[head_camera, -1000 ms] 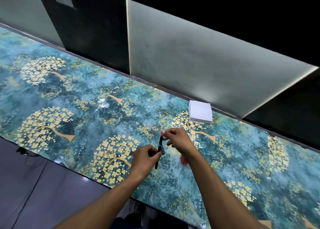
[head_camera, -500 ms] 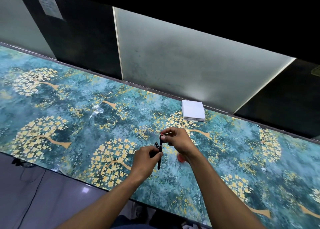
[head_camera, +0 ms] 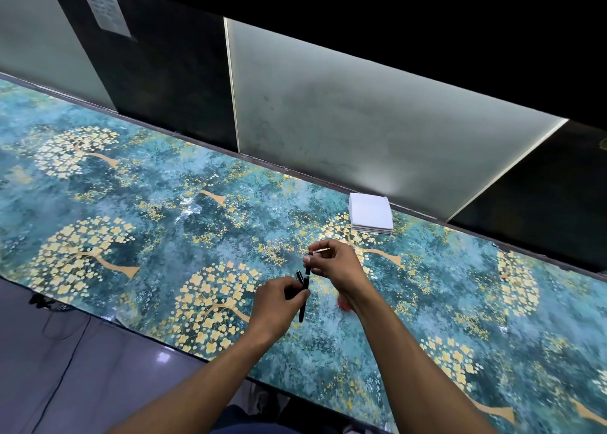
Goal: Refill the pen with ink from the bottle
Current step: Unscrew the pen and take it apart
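A slim black pen [head_camera: 303, 297] is held nearly upright above the teal table [head_camera: 164, 236] with its golden tree pattern. My left hand [head_camera: 279, 305] grips its lower half, and a second black pen part [head_camera: 299, 276] pokes up from the same fist. My right hand [head_camera: 335, 267] pinches the pen's upper end between thumb and fingers. A thin silvery piece [head_camera: 321, 250] shows at the right fingertips. A small red object [head_camera: 344, 303], possibly the ink bottle's cap, peeks from under my right wrist; the rest of it is hidden.
A stack of white square papers [head_camera: 370, 211] lies at the table's far edge, right of centre. Frosted and dark wall panels [head_camera: 328, 121] rise behind the table. The near table edge drops to a grey floor [head_camera: 82, 368] with a black cable.
Both hands stay on the pen. The right hand's fingers have shifted slightly at the pen's top, and the second black part stands out more beside the left fist. The camera has drifted.
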A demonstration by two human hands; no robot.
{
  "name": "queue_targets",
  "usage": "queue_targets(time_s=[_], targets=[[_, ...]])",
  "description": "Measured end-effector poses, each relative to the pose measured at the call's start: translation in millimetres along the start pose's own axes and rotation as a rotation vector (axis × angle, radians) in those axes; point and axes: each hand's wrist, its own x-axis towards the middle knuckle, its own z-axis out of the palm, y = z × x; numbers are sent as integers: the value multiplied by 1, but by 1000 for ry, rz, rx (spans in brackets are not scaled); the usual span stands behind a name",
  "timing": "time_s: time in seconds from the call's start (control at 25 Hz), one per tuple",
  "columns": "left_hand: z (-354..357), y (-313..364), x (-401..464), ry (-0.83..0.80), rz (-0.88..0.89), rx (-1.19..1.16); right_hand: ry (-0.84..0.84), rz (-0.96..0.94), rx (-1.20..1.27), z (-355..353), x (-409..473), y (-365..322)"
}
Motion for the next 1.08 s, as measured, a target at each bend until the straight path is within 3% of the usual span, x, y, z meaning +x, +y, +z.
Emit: queue_targets(time_s=[0.16,0.28,0.6,0.76,0.96,1.08], targets=[[5,-1,2,3,-11,5,31,30,47,-9,8,-2],[2,-8,4,7,-53,-18,62,30,-53,-7,23,0],[4,-18,-2,-5,-89,-51,90,-16,-861,-2,52,21],[5,-20,-2,11,-114,-41,-24,-66,-1137,9,64,35],[3,-23,-2,10,-146,-84,-59,-91,-1229,17,69,45],[4,-27,2,-10,-200,-210,3,-132,-1143,14,58,39]])
